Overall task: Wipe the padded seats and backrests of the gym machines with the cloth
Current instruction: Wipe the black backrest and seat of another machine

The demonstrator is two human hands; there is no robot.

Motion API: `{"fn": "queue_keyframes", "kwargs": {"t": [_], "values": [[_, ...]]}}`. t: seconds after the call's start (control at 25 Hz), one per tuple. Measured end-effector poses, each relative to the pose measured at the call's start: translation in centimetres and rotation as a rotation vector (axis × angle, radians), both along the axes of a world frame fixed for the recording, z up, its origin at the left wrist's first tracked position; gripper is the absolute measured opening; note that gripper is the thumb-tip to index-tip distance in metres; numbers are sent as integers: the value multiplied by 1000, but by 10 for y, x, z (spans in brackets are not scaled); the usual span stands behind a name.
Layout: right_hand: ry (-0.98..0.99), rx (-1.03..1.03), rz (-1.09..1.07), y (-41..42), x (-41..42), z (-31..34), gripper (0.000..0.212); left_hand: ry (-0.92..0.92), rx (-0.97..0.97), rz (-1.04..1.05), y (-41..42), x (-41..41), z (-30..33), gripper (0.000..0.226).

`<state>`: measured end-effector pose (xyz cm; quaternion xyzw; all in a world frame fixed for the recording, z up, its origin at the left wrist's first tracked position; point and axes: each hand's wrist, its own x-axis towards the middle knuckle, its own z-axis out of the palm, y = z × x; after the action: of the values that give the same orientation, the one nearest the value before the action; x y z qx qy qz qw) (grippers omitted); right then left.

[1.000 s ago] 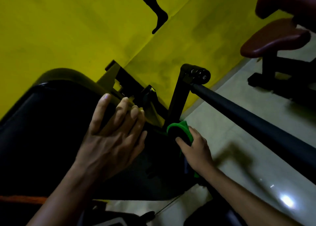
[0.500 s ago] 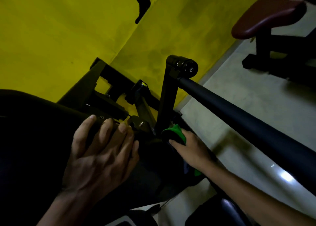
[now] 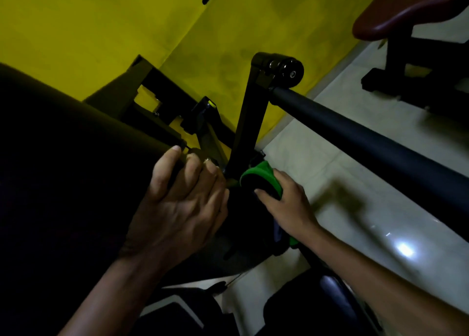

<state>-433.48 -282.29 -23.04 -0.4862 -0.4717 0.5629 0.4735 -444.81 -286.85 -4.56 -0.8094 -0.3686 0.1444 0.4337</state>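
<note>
A large black padded seat [image 3: 63, 170] fills the left, very dark. My left hand [image 3: 182, 208] lies on its right edge, with the fingers bent over the rim beside the black frame. My right hand [image 3: 289, 208] grips a bright green cloth [image 3: 261, 177], thumb on one side and fingers on the other. It presses the cloth against the dark surface at the foot of a black upright post [image 3: 251, 122]. The part of the cloth under my palm is hidden.
A thick black padded bar [image 3: 368, 137] runs from the post's top towards the lower right, above my right forearm. A maroon padded seat [image 3: 406, 8] on a black stand is at the top right. The yellow wall [image 3: 88, 31] is behind, pale floor tiles [image 3: 342, 234] lie right, and a dark bluish pad [image 3: 337, 300] sits below.
My left hand has slid down to the pad's right edge and its fingers have bent over the rim. My right hand stays with the green cloth by the post's foot.
</note>
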Motion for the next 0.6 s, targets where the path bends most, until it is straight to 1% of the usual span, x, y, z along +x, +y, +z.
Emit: {"fn": "queue_keyframes", "kwargs": {"t": [0.04, 0.16, 0.24, 0.28, 0.36, 0.44, 0.52, 0.56, 0.6], "values": [[-10, -13, -1, 1, 1, -7, 52, 34, 25, 11, 0, 7, -4, 37], [-123, -176, 61, 7, 4, -24, 53, 120, 68, -7, -4, 12, -12, 35], [-104, -111, 35, 5, 4, -26, 48, 100, 63, 20, -5, 13, -13, 34], [-53, -54, -4, 3, 3, -25, 43, 97, 72, 25, -4, 13, -16, 34], [31, -40, -53, -5, 1, -32, 39, 89, 78, 46, -4, 11, -25, 35], [3, -137, -35, 0, 0, -47, 42, 86, 98, 39, -9, 7, -35, 39], [-64, -231, 62, 7, 4, -51, 54, 107, 130, 42, -16, 0, -47, 46], [-29, -232, 91, 8, 4, -51, 62, 120, 154, 44, -19, -5, -54, 50], [39, -188, 87, 6, 5, -50, 65, 129, 175, 40, -21, -11, -63, 54]]}}
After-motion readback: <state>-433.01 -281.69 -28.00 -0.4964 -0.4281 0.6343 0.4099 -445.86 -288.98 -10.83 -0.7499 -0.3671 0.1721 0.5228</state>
